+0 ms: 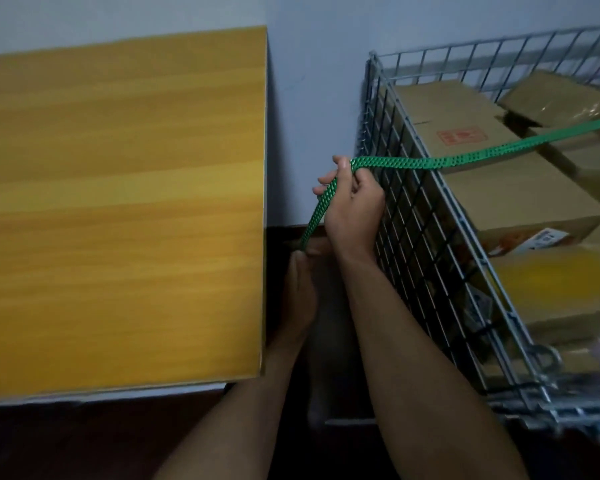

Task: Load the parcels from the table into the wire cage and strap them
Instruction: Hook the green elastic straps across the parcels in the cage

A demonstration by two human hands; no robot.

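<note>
As the strapping gets under way: a person stands between the counter [118, 202] and the wire cage [408, 216], drawing a green strap [430, 163] across the load.
Step in hand: loading looks done, judging by the parcels [520, 195] in view, which all lie inside the cage; the work now appears to be the tie-down.
Strap: it comes in from the upper right over the tops of the parcels and crosses the cage's near rim. It bends sharply at the upper hand and drops straight to the lower one.
Right grip [354, 209]: closed around the strap at the bend, just outside the cage's mesh wall, fingers wrapped over the band.
Left grip [300, 292]: lower down in shadow beside the counter's edge, it seems to pinch the strap's bottom end; the fingers themselves are hard to read.
Parcels: brown cardboard boxes packed close together in the cage, one bearing a red stamp, another a printed label.
Cage: tilted in the wide-angle view, standing near the counter with a gap between them where both arms work.
Next move: likely to pull out the slack and fix the free end to the wire. That calls for steady tension from the upper hand while the lower one threads or ties, so the band does not slip off the box tops.
</note>
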